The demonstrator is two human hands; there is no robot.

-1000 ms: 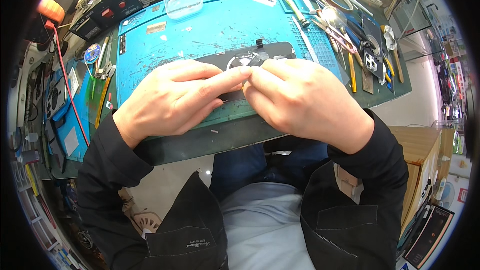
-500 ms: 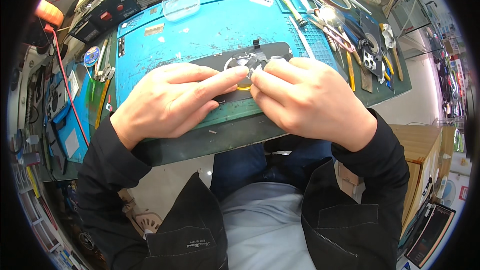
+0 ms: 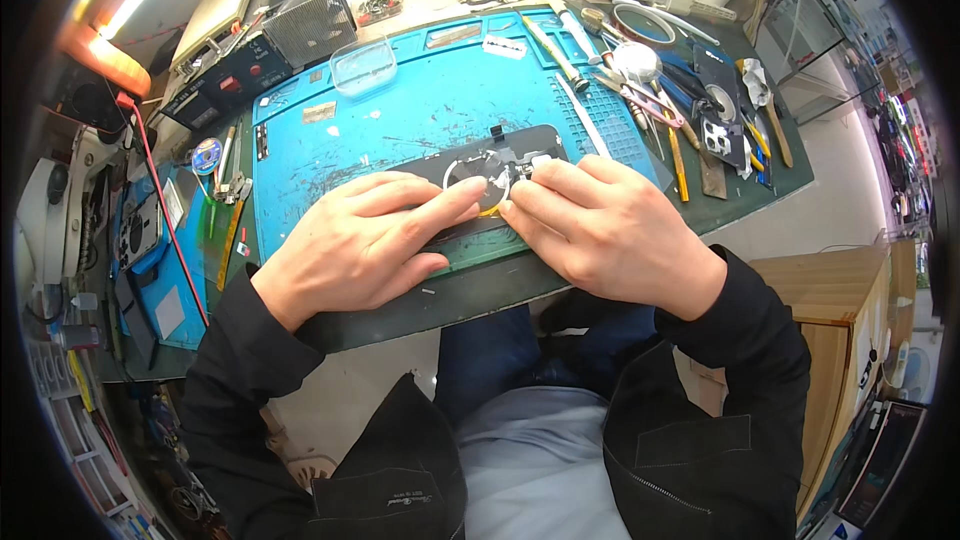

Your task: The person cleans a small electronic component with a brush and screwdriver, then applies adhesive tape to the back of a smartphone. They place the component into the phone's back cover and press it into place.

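A dark flat panel (image 3: 545,141), shaped like a phone's back, lies on the blue work mat (image 3: 400,135) near its front edge. On it sits a round part with a white ring (image 3: 450,172), a dark disc and a yellow strip at its near edge. My left hand (image 3: 365,240) rests over the panel's left end, fingers stretched out and thumb apart, the index fingertip at the disc. At the disc's right, my right hand (image 3: 600,230) pinches a small silver-and-black piece (image 3: 522,168) between thumb and fingers; its far end is hidden by them.
A clear plastic box (image 3: 363,68) stands on the mat's far side. Pink-handled scissors (image 3: 655,105), a white-and-green brush-like tool (image 3: 555,48) and several other tools lie at the right. A power unit (image 3: 225,85) stands far left, with a red cable (image 3: 170,210) running down beside the mat.
My left index fingertip has drawn back from the right hand's fingers, so a gap shows between them. More of the disc is uncovered. The whole view has tilted slightly upward.
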